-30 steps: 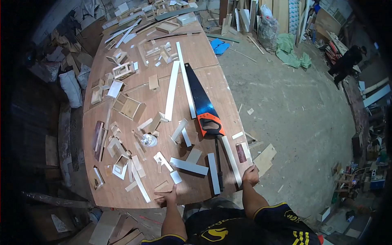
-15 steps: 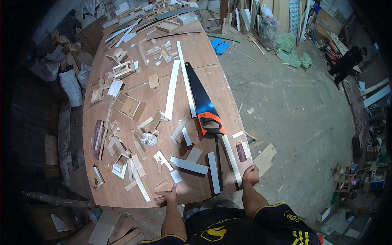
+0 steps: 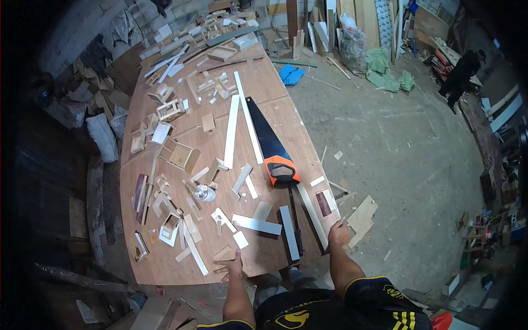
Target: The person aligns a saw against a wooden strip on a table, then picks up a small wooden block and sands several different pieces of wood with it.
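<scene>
My left hand (image 3: 234, 264) rests at the front edge of the wooden table (image 3: 308, 132), fingers spread, beside a small wood offcut (image 3: 224, 253). At the right front corner my right hand (image 3: 339, 234) is closed round the table edge, its fingertips partly hidden. Just beyond it lies a dark reddish block (image 3: 323, 203) and, to its left, a long white-faced strip (image 3: 312, 217). A handsaw (image 3: 268, 140) with an orange and black handle lies flat farther up. Between my hands are a white-faced board (image 3: 257, 225), another upright-lying board (image 3: 289, 232) and a dark metal bar (image 3: 295, 214).
Small wooden box frames (image 3: 179, 154) and offcuts cover the table's left side, near a white container (image 3: 205, 193). Two long white strips (image 3: 232, 132) lie left of the saw. Scrap plywood (image 3: 363, 220) is on the floor at right. A person (image 3: 463, 77) in dark clothes bends at far right.
The view has shifted slightly, so the table appears a little lower and turned. Both hands stay at the table edge; nothing on the table has visibly been moved.
</scene>
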Available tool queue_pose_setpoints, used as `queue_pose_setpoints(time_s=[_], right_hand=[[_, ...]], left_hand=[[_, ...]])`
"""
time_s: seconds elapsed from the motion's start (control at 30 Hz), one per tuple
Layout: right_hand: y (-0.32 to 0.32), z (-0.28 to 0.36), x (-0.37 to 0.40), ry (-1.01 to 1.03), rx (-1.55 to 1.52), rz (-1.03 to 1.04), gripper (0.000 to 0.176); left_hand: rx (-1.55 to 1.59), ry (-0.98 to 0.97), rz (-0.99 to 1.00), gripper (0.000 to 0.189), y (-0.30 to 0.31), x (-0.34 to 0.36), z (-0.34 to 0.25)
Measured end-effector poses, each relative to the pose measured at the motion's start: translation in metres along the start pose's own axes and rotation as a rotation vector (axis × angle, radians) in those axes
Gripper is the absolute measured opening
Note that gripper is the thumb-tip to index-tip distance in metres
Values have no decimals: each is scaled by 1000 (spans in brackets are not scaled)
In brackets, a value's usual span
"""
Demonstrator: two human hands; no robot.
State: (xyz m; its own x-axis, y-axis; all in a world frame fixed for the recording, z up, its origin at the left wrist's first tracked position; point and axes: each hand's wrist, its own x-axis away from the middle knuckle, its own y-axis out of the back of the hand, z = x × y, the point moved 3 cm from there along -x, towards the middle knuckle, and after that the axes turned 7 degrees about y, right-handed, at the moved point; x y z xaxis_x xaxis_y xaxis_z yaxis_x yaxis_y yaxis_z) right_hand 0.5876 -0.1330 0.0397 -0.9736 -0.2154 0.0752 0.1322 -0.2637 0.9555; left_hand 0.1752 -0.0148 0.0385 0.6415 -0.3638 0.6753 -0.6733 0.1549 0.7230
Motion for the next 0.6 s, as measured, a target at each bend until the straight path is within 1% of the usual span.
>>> queue_pose_setpoints(time_s=[0.07,0.1,0.17,0.2,0.23,0.27,0.3,0.37,0.4,0.43,0.47,0.5,0.53,0.57,0.6], right_hand=[[0,-4,1,27,-39,-9,41],[2,-4,0,28,-49,7,41],[6,-3,0,48,-80,16,41],[6,-4,-2,71,-110,68,41],[4,-10,-3,94,-133,126,41],[3,-18,-3,111,-142,128,41],[-2,-24,-6,139,-182,178,42],[-3,-31,-9,201,-295,270,43],[-10,-44,-12,264,-354,282,43],[-19,-61,-13,328,-410,296,44],[-20,-79,-12,280,-457,299,43],[-21,-100,-9,231,-502,304,42],[-25,-123,-3,168,-403,247,41],[-33,-151,4,225,-670,395,43],[-20,-166,12,255,-674,402,43]], left_hand=[[-78,30,18,131,0,-3,0],[-55,16,15,131,0,-5,3],[-206,-200,27,115,-2,-12,17],[-179,-208,22,115,-1,-18,33],[-339,-361,32,107,-1,-22,51],[-505,-509,38,100,2,-23,65],[-485,-507,26,100,13,-17,76],[-650,-572,45,92,34,2,93],[-623,-566,34,92,41,1,102],[-643,-622,12,89,49,-3,114],[-661,-679,-11,87,55,-7,125],[-601,-741,-127,83,63,-8,135],[-554,-692,-114,75,67,-18,146],[-506,-642,-101,68,69,-32,157],[-499,-570,5,55,69,-48,171]])
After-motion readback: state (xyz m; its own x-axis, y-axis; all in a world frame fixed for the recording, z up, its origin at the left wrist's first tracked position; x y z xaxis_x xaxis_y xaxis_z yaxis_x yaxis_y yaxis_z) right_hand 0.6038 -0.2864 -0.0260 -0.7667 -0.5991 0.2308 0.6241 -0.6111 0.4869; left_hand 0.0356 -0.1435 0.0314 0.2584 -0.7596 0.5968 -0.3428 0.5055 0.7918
